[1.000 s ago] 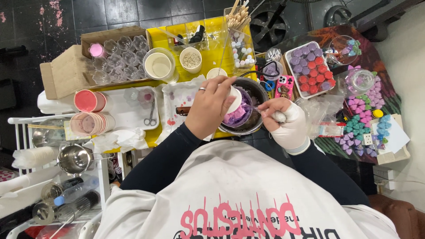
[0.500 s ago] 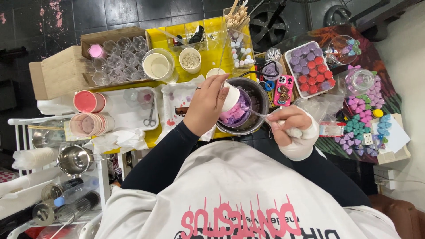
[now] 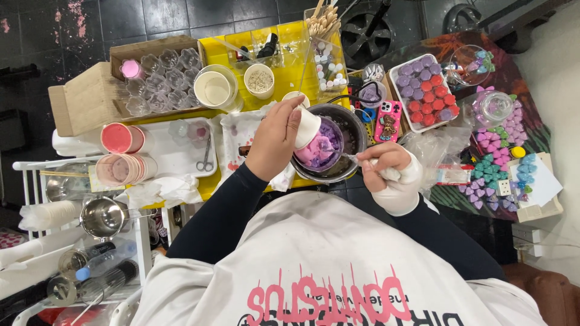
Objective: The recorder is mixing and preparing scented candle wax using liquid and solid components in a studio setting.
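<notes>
Left hand [image 3: 275, 142] tilts paper cup [image 3: 306, 128] | right hand [image 3: 386, 172] grips spoon [image 3: 356, 159] (over bowl [image 3: 356, 130])

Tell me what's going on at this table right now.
A person leans over a cluttered craft table. Their left hand tilts a small white cup over a dark metal bowl holding purple and pink material. Their right hand, wrapped in white at the wrist, holds a thin tool whose tip reaches into the bowl. Around them sit a tray of purple and red moulded pieces, a pink phone, scissors and a cardboard box of clear cups.
</notes>
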